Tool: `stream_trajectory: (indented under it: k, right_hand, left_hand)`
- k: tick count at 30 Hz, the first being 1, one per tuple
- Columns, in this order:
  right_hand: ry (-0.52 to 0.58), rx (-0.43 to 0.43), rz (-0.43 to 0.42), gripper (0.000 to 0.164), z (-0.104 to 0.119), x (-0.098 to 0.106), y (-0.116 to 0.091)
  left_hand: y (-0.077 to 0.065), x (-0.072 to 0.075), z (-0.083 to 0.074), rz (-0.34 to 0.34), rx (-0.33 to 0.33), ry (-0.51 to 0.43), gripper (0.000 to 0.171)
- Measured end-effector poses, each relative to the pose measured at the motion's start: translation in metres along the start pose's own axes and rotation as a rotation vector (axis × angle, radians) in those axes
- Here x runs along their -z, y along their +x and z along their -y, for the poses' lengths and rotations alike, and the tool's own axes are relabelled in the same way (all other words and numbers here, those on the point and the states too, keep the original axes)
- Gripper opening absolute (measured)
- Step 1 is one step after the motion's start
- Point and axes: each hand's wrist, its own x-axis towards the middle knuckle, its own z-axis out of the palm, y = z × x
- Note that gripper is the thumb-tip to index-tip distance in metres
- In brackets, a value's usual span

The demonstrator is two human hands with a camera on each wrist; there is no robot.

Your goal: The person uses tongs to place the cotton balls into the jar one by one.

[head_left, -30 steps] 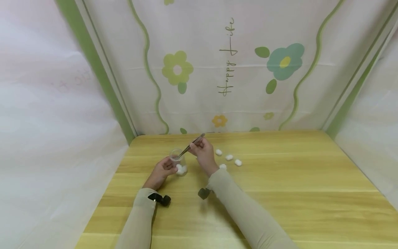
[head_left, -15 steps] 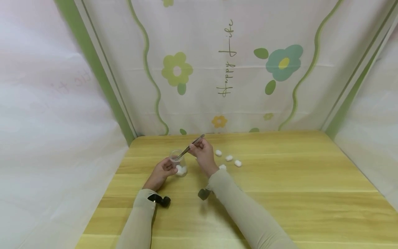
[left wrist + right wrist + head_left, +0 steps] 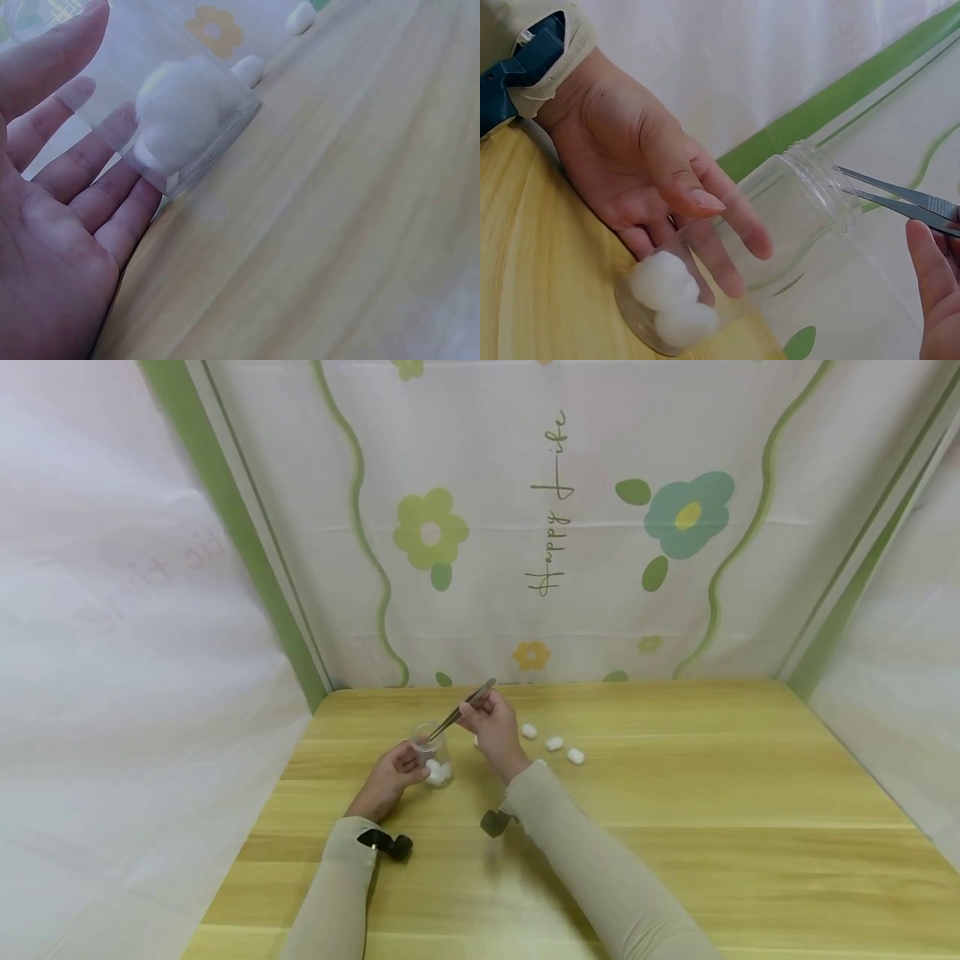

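Observation:
In the head view, my left hand (image 3: 386, 782) grips a clear jar (image 3: 430, 745) at the table's left, thumb in front and fingers behind. White cotton balls (image 3: 664, 281) lie at the bottom of the jar, which leans in the right wrist view. My right hand (image 3: 493, 731) pinches metal tweezers (image 3: 468, 708), tips pointing down into the jar's mouth. Those tips stand apart with nothing between them, as the right wrist view shows. From the left wrist, my left palm (image 3: 56, 240) and the jar's base (image 3: 217, 154) appear close up.
Loose cotton balls (image 3: 554, 743) lie on the wooden table (image 3: 675, 793) right of my right hand. One more peeks out left of that hand, mostly hidden. A printed curtain (image 3: 480, 568) stands behind the table's back edge. Each wrist wears a dark camera (image 3: 495, 823).
Both hands keep their hold on the jar and the tweezers. My right sleeve has shifted slightly and now covers nearly all of the cotton ball beside the wrist.

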Motion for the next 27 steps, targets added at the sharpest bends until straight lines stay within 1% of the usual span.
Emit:
stream_trajectory:
  k: [7, 14, 18, 21, 27]
  right_hand:
    - [-0.006, -0.014, 0.000, 0.030, 0.006, 0.002, 0.000]
    - [0.006, -0.005, -0.010, 0.023, 0.011, 0.004, -0.001]
    - [0.018, -0.004, -0.025, 0.027, 0.010, 0.008, -0.001]
    - [0.016, 0.002, -0.031, 0.032, 0.010, 0.011, -0.002]
    - [0.007, 0.024, -0.035, 0.037, 0.010, 0.017, -0.004]
  left_hand:
    - [0.001, -0.001, -0.001, 0.003, 0.005, -0.008, 0.054]
    - [-0.001, -0.001, -0.002, 0.005, -0.009, -0.002, 0.056]
    - [-0.001, 0.000, -0.002, 0.002, -0.011, 0.001, 0.057]
    - [-0.001, 0.000, -0.001, -0.006, 0.005, 0.002, 0.057]
    - [0.000, 0.000, -0.001, -0.016, 0.030, 0.017, 0.058]
